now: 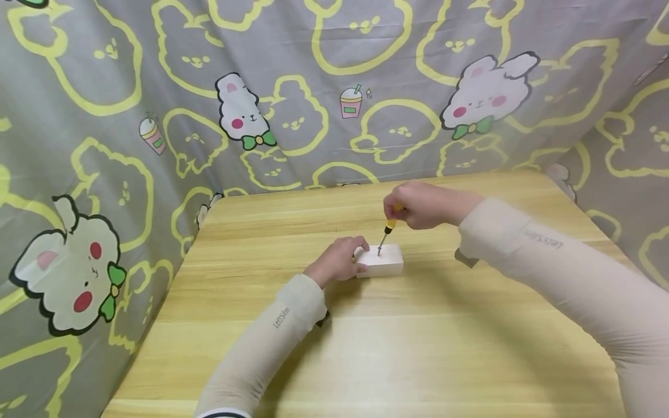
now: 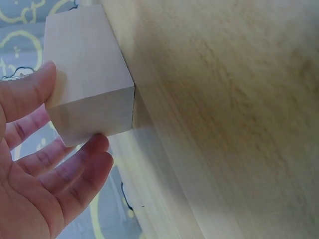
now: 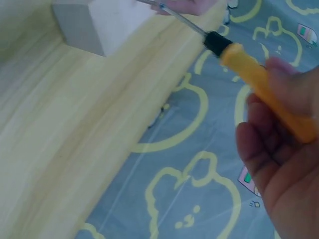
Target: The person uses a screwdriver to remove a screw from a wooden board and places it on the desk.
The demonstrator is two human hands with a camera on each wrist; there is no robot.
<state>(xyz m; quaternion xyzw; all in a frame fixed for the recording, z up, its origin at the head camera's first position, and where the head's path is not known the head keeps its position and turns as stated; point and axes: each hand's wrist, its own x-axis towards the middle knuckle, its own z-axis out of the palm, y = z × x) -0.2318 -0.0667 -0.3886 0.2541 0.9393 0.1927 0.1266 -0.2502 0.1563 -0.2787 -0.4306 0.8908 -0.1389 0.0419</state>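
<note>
A pale wooden block lies on the table, its top facing up. Its left end is held by my left hand; the left wrist view has the thumb on one side of the block and fingers on the end and opposite side. My right hand grips the yellow handle of a screwdriver above the block. The slightly tilted metal shaft points down to what looks like a small screw standing on the block's top. In the right wrist view, thumb and curled fingers hold the screwdriver.
A light wood-grain table spreads beneath both arms. Behind it and along its sides hangs a grey curtain with yellow outlines and white cartoon animals. Pale sleeves cover both forearms.
</note>
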